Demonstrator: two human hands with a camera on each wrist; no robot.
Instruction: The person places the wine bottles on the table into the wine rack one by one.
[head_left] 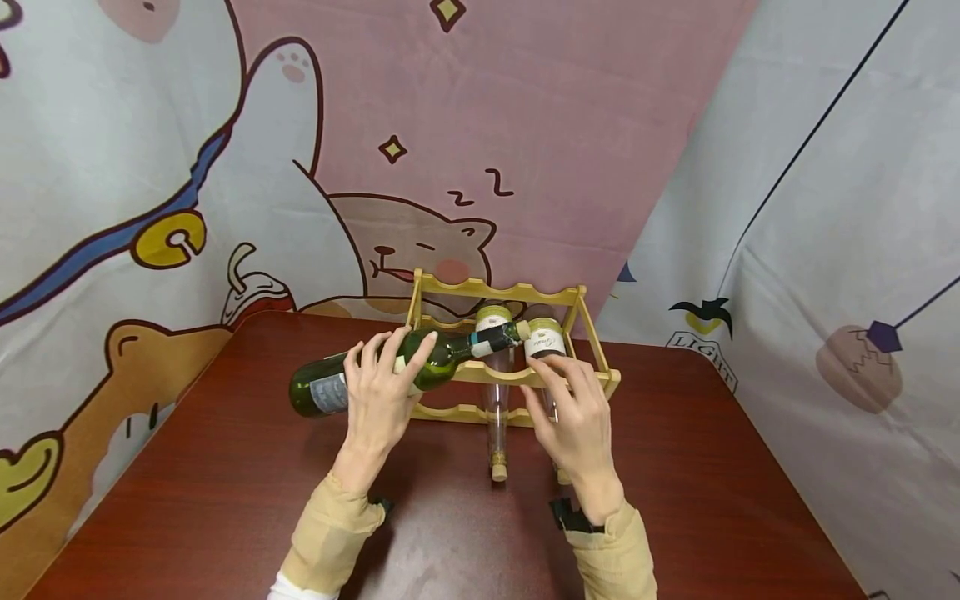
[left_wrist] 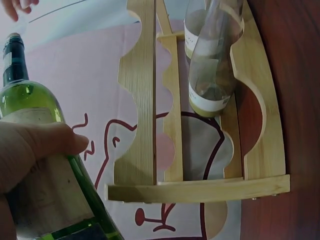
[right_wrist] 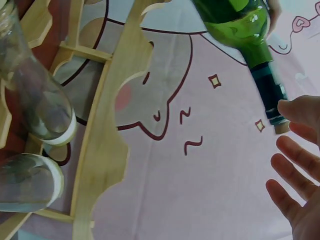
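Note:
My left hand grips a green glass wine bottle round its body. The bottle lies tilted in the air before a wooden wine rack, its dark neck and cork pointing right. Near that cork is my right hand, fingers spread and slightly bent, holding nothing. In the left wrist view, a gap shows between the right fingertips and the cork. Two clear bottles rest in the lower part of the rack: one clear bottle near the middle, another clear bottle partly hidden by my right hand.
The rack stands toward the back of a dark red-brown table. Scalloped bars with curved notches run across it, and one upper bar shows bare notches. Behind the table hangs a cartoon-printed cloth.

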